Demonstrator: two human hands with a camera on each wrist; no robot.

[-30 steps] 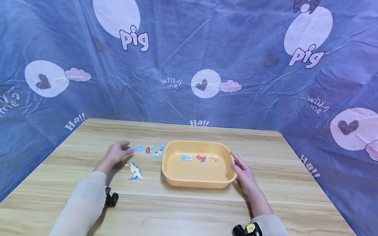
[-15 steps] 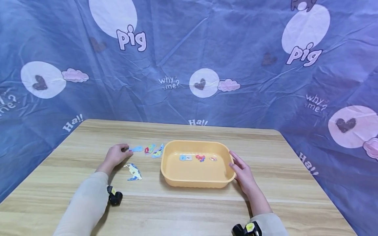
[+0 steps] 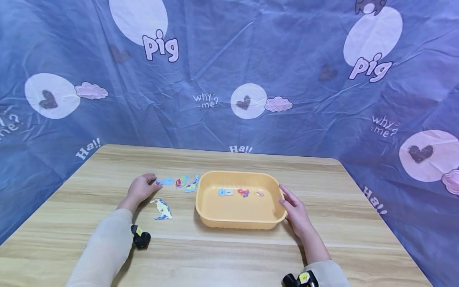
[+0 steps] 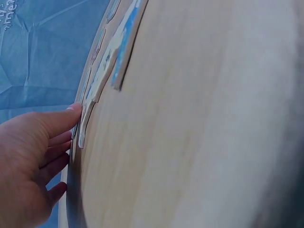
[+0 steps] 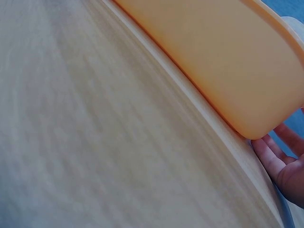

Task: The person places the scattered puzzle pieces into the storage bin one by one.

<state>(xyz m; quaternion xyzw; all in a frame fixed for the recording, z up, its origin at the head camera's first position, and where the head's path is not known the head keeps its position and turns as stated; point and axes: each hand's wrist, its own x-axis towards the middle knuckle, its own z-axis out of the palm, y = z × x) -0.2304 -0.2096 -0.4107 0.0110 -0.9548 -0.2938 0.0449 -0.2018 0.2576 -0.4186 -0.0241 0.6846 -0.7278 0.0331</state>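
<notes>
My left hand (image 3: 141,187) pinches the left end of a light-blue puzzle piece (image 3: 167,181) between thumb and fingers, on the table's left side. Just to its right lie a red-and-green piece (image 3: 182,181) and a blue-and-yellow piece (image 3: 192,185). Nearer me is a larger cream-and-blue piece (image 3: 163,210), seen edge-on as a thick flat piece (image 4: 107,57) in the left wrist view. My right hand (image 3: 295,213) holds the right end of a yellow-orange plastic tray (image 3: 233,211). In the right wrist view, the fingers touch the tray's (image 5: 213,52) lower corner.
Inside the tray lie several small pieces, among them a light-blue and white one (image 3: 226,192), a red one (image 3: 243,193) and a small reddish-white one (image 3: 259,194). A blue printed cloth (image 3: 215,131) hangs behind the wooden table (image 3: 229,255).
My left hand has moved slightly in towards the light-blue piece, and its fingers have closed at the piece's left end. The right hand and tray stay in place; the head view has shifted slightly.
</notes>
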